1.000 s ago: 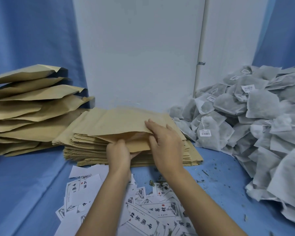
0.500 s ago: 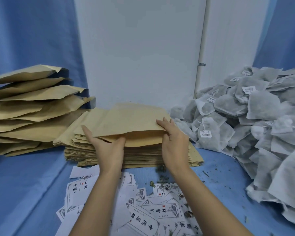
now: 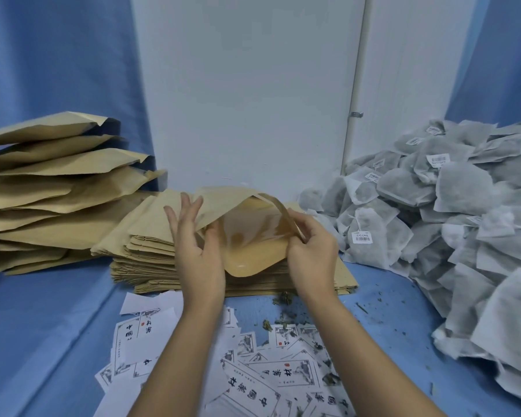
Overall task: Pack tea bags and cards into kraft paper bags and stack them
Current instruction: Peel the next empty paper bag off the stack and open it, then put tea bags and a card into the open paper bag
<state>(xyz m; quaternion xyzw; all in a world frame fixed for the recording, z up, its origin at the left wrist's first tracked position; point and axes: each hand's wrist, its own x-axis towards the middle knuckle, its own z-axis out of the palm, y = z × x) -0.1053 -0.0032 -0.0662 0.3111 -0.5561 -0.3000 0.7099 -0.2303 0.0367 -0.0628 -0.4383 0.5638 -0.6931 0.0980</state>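
One kraft paper bag (image 3: 253,245) is in hand, and two hands work it. It lies on top of a single stack of flat kraft bags (image 3: 145,251) at the middle of the blue-covered table (image 3: 42,326). The layers in that stack are too many and too thin to count.

To the left lies one slumped pile of bulging kraft bags (image 3: 42,191), at least six deep, with the lower ones overlapping too much for a firm count. To the right is one heap of grey tea bags (image 3: 463,206), dozens of them, several with white barcode tags. Printed cards (image 3: 283,374) lie scattered and overlapping nearest the person, well over a dozen. Loose tea crumbs (image 3: 283,299) are sprinkled among them.

The left hand (image 3: 197,254) stands upright with its back to the camera. Its fingers (image 3: 184,206) are straight and splayed against the outside of the bag's upper wall, and the thumb (image 3: 212,236) is tucked inside the mouth, so the paper is pinched between them. The right hand (image 3: 313,251) has its fingers curled, and the fingertips (image 3: 298,233) nip the right edge of the lifted lip. Both forearms reach in from the bottom edge of the view.

The bag's mouth gapes towards the person, showing a glossy amber lining, and its closed end points at the white wall (image 3: 247,100). The upper wall arches up while the lower lip rests on the stack. With the paper bowed like this, I cannot tell which side is the longer.
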